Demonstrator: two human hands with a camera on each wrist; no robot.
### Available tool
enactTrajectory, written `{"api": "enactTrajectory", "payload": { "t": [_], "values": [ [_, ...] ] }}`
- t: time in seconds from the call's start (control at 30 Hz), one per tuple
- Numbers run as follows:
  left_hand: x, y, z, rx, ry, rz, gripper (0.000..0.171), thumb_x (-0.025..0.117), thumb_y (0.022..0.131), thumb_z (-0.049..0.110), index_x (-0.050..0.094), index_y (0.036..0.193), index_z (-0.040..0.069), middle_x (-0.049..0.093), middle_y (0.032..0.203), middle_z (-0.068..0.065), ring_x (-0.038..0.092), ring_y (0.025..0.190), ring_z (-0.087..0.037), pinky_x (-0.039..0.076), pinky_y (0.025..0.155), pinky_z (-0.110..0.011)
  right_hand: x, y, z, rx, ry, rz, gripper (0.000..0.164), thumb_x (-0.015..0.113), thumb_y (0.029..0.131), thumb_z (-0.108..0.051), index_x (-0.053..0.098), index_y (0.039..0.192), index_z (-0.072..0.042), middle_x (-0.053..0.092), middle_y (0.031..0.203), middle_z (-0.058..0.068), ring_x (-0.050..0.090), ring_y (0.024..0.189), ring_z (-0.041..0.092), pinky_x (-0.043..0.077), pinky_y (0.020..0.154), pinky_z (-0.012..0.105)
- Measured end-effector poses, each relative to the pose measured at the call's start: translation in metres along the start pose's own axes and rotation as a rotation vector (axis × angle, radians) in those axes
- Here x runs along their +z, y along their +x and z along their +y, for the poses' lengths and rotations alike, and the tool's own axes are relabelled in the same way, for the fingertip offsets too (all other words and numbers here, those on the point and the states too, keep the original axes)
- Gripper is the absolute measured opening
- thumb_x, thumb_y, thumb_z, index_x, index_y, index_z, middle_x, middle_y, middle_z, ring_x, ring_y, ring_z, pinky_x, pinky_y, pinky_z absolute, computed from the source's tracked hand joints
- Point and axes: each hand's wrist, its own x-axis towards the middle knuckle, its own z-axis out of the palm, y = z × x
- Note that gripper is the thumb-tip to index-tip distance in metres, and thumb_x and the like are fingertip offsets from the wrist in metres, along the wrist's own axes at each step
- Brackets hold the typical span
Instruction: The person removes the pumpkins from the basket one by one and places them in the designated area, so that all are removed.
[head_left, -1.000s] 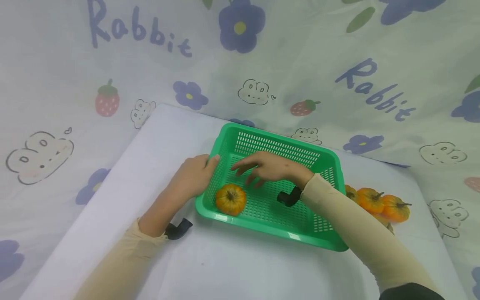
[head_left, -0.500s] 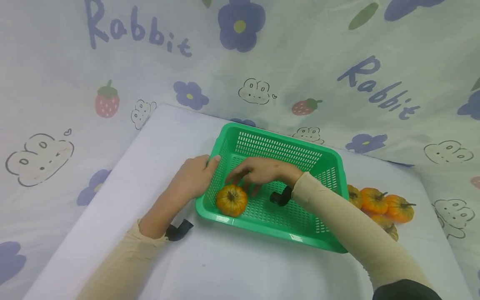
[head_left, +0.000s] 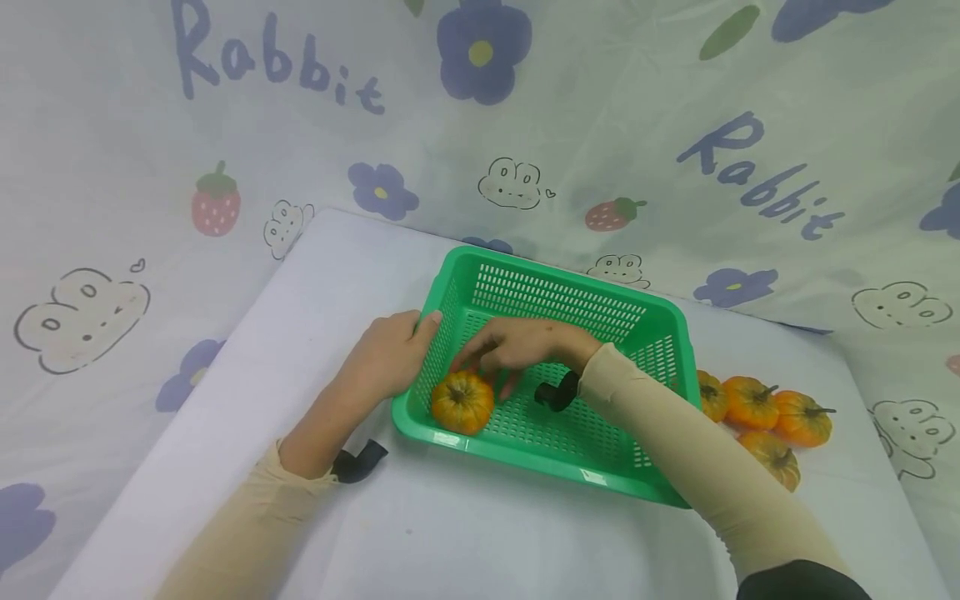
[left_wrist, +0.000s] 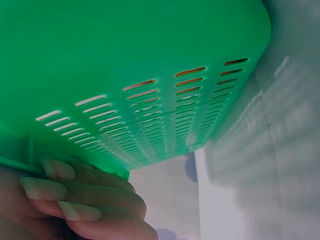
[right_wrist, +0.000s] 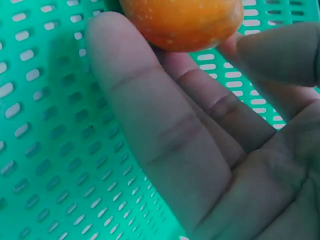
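Note:
My left hand [head_left: 386,354] grips the left rim of a green plastic basket [head_left: 540,467], thumb over the edge. In the left wrist view its fingers [left_wrist: 100,195] curl under the rim, outside the slotted wall. A small orange pumpkin [head_left: 462,403] sits in the basket's near left corner. My right hand [head_left: 517,342] is down inside the basket, just behind that pumpkin. In the right wrist view the pumpkin [right_wrist: 185,22] meets the fingertips, and the fingers [right_wrist: 150,115] are extended, not wrapped round it. The thumb [right_wrist: 280,55] shows beside it; its contact cannot be told.
Several more small pumpkins [head_left: 750,403] lie on the white table [head_left: 480,542] just right of the basket, close to my right forearm. A cloth [head_left: 615,133] printed with rabbits and flowers hangs behind the table. Black fittings [head_left: 360,461] sit at both wrists.
My right hand has come down and toward me inside the basket, reaching the pumpkin in the corner. The left hand keeps its place on the rim.

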Motion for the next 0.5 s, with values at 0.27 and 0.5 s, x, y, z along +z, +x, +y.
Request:
{"api": "enactTrajectory", "payload": {
  "t": [0.27,0.5],
  "values": [
    [0.0,-0.0002,0.0008,0.002,0.0,0.005,0.05,0.033,0.113,0.048,0.056,0.093,0.008,0.05,0.075,-0.009,0.054,0.068,-0.025,0.047,0.061,-0.037,-0.0007,0.001,0.0022,-0.033,0.028,-0.019,0.039,0.056,0.101,-0.006,0.069,0.137,-0.012,0.072,0.124,0.007,0.07,0.1,0.027,0.062,0.078,0.049],
    [-0.0001,-0.001,0.0013,-0.003,-0.004,0.0,0.05,0.033,0.114,0.047,0.056,0.095,0.008,0.052,0.075,-0.009,0.056,0.067,-0.024,0.048,0.059,-0.036,0.0017,0.0035,0.0021,-0.041,0.038,-0.017,0.036,0.063,0.1,-0.008,0.07,0.135,-0.012,0.071,0.127,0.005,0.071,0.107,0.026,0.062,0.077,0.05]
  ]
}}
